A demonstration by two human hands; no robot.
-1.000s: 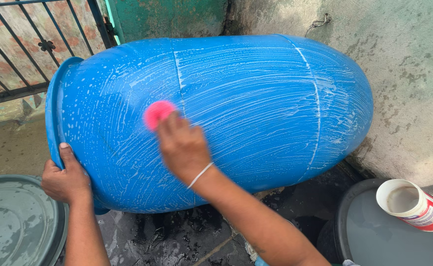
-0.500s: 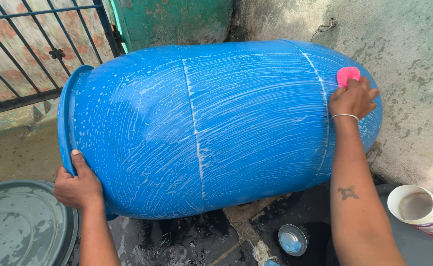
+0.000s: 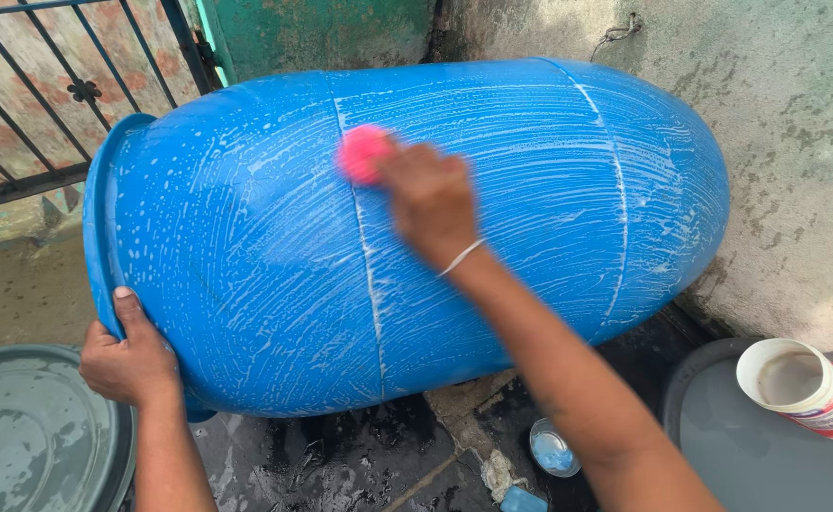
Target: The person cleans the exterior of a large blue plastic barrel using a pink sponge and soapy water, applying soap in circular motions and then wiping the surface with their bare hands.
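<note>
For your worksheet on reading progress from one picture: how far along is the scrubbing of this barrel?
Done: soapy white streaks cover nearly all the visible side of the blue barrel, which lies on its side. In hand: the right hand presses a pink scrubber near the middle seam, while the left hand grips the rim. Left: the suds are not rinsed off, and the underside is hidden.

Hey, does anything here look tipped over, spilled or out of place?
The blue barrel lies on its side, streaked with suds, left hand gripping its rim, right hand pressing a pink sponge to it. A white and red canister lies tipped on a grey lid, and the ground is wet.
</note>
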